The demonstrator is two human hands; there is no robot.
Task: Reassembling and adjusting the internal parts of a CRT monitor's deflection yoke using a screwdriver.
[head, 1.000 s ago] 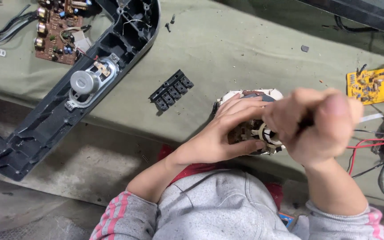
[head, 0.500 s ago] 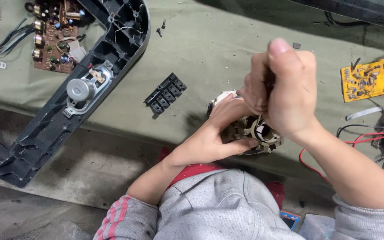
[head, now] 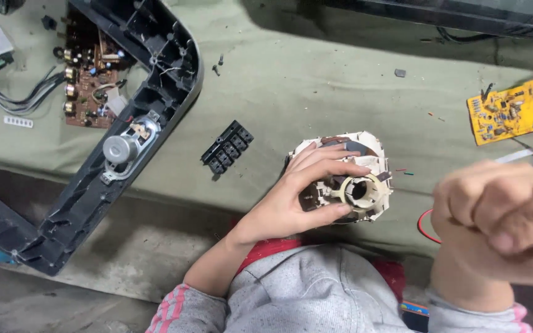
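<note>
Left hand [head: 297,200] clasps the yoke [head: 347,179], a cream coil unit with a round collar, on the green cloth [head: 316,80]. Fingers [head: 331,168] spread over its top, thumb under the collar's near edge; grip looks firm, yoke tilted with the collar facing up and toward the body.

Right hand [head: 498,219] is raised clear, well right of the yoke, curled into a loose fist. Cannot tell if it pinches anything; it is blurred.

Past the left fingertips: a black key strip [head: 227,147], then a black frame [head: 94,160] with a small speaker [head: 120,148]. A yellow board [head: 510,110] lies beyond the right hand.

Judgement: the yoke is being stripped. To do this well, keep the left thumb bracing the collar, press the unit to the cloth, and pull straight along the collar's axis.
</note>
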